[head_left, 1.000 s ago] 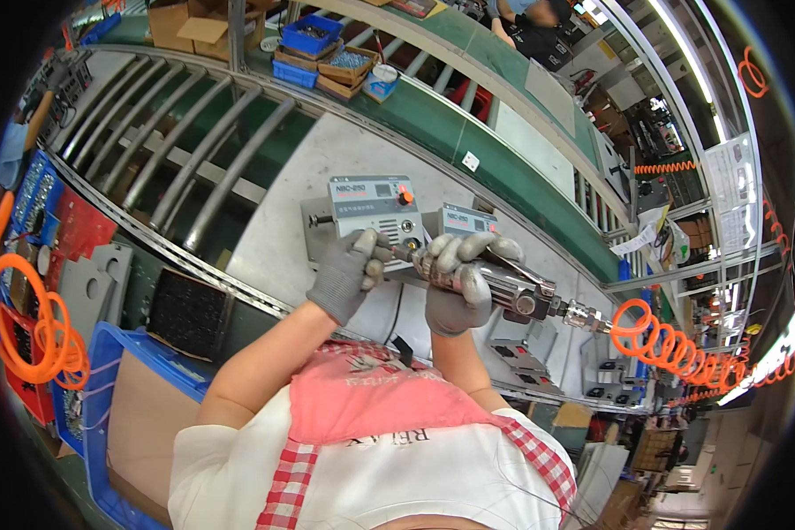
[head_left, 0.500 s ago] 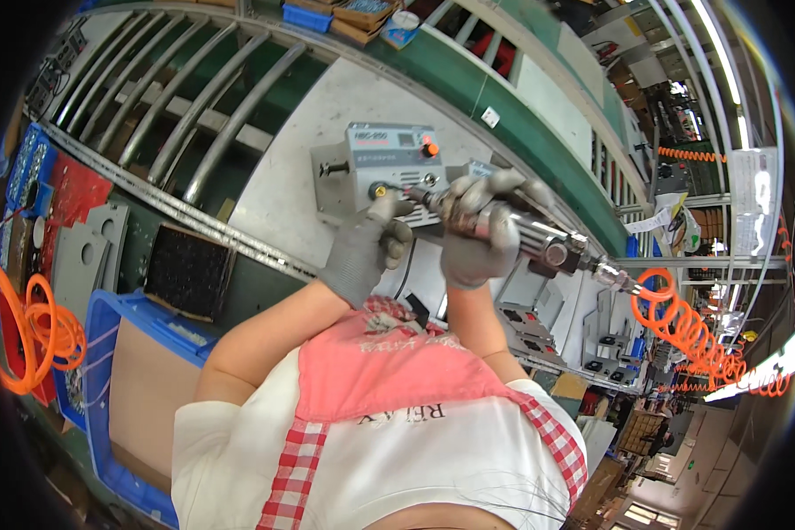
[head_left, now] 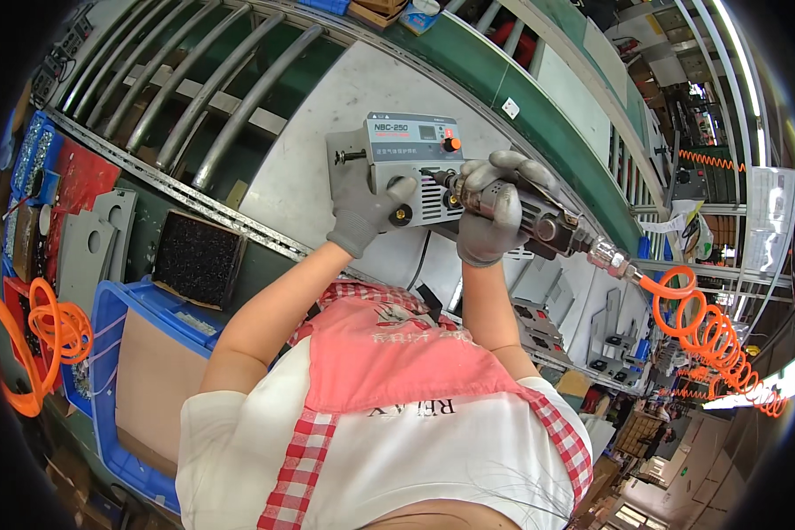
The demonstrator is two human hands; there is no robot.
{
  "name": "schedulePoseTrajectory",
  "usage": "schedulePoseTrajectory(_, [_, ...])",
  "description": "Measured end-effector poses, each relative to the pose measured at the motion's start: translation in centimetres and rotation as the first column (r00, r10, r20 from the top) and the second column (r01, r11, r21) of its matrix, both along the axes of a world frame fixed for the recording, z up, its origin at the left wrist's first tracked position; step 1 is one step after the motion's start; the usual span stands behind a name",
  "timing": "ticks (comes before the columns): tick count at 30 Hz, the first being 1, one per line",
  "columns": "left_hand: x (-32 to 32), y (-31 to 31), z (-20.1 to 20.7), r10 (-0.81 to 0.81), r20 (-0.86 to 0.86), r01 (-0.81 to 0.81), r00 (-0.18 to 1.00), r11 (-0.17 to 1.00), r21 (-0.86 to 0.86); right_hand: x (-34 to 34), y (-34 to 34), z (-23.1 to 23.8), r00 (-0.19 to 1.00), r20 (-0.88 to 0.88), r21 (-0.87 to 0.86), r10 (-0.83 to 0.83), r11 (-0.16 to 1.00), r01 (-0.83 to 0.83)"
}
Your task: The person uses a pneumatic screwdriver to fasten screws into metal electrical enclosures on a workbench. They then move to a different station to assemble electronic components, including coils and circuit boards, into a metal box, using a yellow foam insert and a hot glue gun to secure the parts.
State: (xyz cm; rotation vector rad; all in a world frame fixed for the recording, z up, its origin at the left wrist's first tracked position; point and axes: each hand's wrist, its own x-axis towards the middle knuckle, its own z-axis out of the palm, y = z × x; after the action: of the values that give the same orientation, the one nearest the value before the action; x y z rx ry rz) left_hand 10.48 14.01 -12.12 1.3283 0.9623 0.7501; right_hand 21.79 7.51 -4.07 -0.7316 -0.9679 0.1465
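Note:
A grey control box (head_left: pixel 415 146) with a small display and an orange knob lies on the white worktop. My left hand (head_left: pixel 362 212), in a grey glove, holds its lower left corner, thumb across the front and fingers along the side. Gripped in my gloved right hand (head_left: pixel 495 208) is a pneumatic screwdriver (head_left: pixel 556 231), lying sideways with its bit pointing left at the front of the box. The bit's tip is near the vent slots; whether it touches a screw is too small to tell. An orange coiled air hose (head_left: pixel 680 309) runs from the tool's rear.
Metal rollers (head_left: pixel 212 106) lie to the left, and a green conveyor edge (head_left: pixel 539 115) runs behind the worktop. On the left are a blue crate (head_left: pixel 106 380) with cardboard, a black tray of small dark parts (head_left: pixel 199 256) and grey sheet-metal plates (head_left: pixel 84 243).
My left hand has moved from beside the screwdriver's bit to the lower left corner of the box. The screwdriver's bit has shifted rightward and up along the front of the box.

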Motion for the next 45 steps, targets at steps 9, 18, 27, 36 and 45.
schedulePoseTrajectory(9, [0.8,-0.2,-1.2,-0.064,0.319,0.11,0.946,0.986,-0.128,0.3,0.8,-0.8,0.997,-0.004,-0.045,0.075,0.996,-0.075])
schedulePoseTrajectory(18, [0.9,0.2,-1.4,-0.077,0.278,0.093,0.958,0.995,-0.046,0.6,2.0,-0.3,0.969,-0.148,-0.154,0.196,0.964,-0.218])
schedulePoseTrajectory(27, [0.6,0.0,-0.7,-0.055,0.294,0.088,0.954,0.991,-0.101,0.8,2.2,-1.4,0.981,-0.131,-0.244,0.142,0.955,-0.171])
schedulePoseTrajectory(36, [1.3,0.9,-2.9,-0.023,0.343,0.017,0.939,1.0,0.022,1.0,1.4,1.0,0.993,-0.074,-0.201,0.093,0.974,-0.106])
schedulePoseTrajectory(45, [-1.1,2.4,3.3,0.389,0.541,-0.169,0.746,0.896,-0.412,2.4,-6.2,5.4,0.988,-0.153,0.215,0.032,0.977,0.002])
